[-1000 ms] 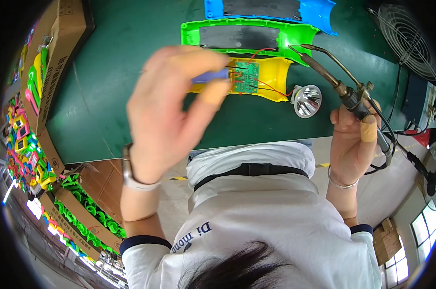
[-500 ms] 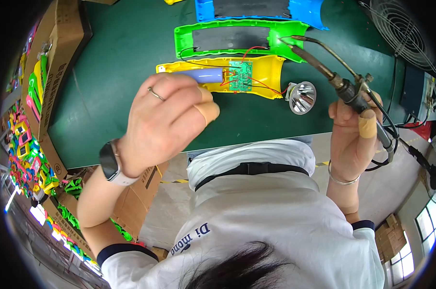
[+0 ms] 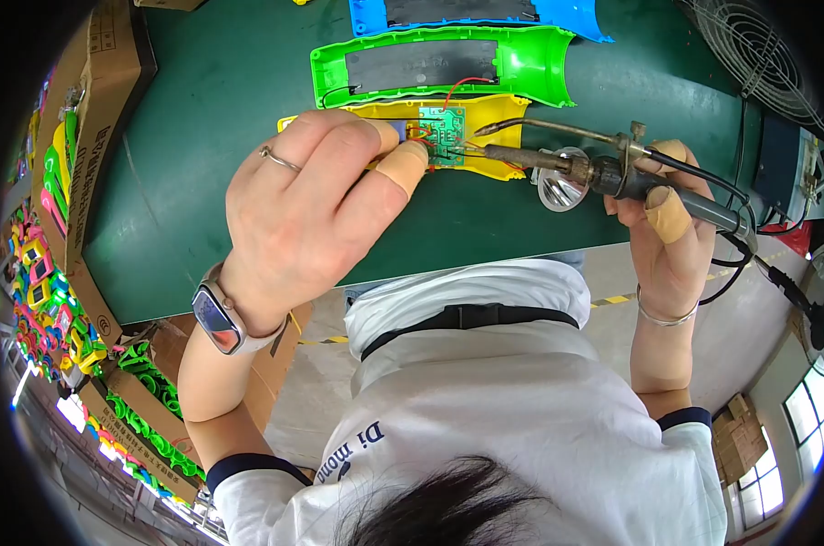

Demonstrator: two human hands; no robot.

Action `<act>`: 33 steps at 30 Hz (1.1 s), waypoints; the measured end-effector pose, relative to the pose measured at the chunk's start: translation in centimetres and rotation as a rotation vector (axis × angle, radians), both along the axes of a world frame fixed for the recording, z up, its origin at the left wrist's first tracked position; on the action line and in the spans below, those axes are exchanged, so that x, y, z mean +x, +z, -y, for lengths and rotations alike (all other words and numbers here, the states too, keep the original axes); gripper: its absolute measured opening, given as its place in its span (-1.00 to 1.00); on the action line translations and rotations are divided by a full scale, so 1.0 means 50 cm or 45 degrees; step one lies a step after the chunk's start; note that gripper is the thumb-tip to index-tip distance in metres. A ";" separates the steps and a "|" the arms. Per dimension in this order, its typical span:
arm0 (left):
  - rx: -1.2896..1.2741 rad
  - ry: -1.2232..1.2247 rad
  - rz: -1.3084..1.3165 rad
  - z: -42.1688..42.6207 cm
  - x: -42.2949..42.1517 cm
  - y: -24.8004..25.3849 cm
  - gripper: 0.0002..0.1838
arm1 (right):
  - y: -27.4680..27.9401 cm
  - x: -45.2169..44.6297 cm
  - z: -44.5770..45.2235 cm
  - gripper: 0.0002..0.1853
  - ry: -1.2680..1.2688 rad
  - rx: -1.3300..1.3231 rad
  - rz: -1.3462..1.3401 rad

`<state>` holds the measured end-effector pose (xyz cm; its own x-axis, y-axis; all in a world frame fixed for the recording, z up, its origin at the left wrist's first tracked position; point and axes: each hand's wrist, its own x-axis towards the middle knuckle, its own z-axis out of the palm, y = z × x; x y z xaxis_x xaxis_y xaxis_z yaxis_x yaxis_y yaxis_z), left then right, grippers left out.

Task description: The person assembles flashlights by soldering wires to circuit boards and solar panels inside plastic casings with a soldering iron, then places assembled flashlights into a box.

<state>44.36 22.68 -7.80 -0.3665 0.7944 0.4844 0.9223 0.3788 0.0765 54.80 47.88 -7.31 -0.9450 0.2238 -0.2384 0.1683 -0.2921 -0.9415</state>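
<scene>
In my right hand (image 3: pixel 669 205) is a soldering iron (image 3: pixel 603 173) with a thin curved metal tube fixed beside it. Its tip points left, at the right edge of a green circuit board (image 3: pixel 448 123). The board sits in a yellow plastic half-shell (image 3: pixel 506 118). My left hand (image 3: pixel 316 187) has its fingers pinched together at the board's left side, by the red wires; what they hold is hidden. Those fingers mostly cover a blue-purple cylindrical battery (image 3: pixel 399 127). Partly behind the iron lies a silver lamp reflector (image 3: pixel 558 193).
Behind the yellow shell lie a green half-shell (image 3: pixel 544 68) and a blue one (image 3: pixel 571 16), each with a dark panel. A wire-guard fan (image 3: pixel 749 50) stands at the back right. Cardboard boxes (image 3: pixel 111 118) and bright plastic parts (image 3: pixel 52 309) are at the left.
The soldering iron has swung left and down, bringing its tip from the green shell to the circuit board. My left hand has shifted from the battery toward the board's wires.
</scene>
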 end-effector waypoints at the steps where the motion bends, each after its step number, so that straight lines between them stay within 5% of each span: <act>1: -0.020 -0.009 -0.011 0.001 -0.001 0.004 -0.71 | 0.000 -0.001 -0.002 -0.75 0.029 -0.001 0.003; 33: -0.162 -0.052 -0.052 0.009 -0.003 0.017 -0.70 | 0.008 0.000 0.006 -0.75 0.006 0.053 0.137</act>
<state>44.20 22.26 -6.97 -0.3148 0.8640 0.3929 0.9384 0.3454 -0.0076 54.80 47.60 -6.91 -0.9155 0.2311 -0.3292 0.2704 -0.2523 -0.9291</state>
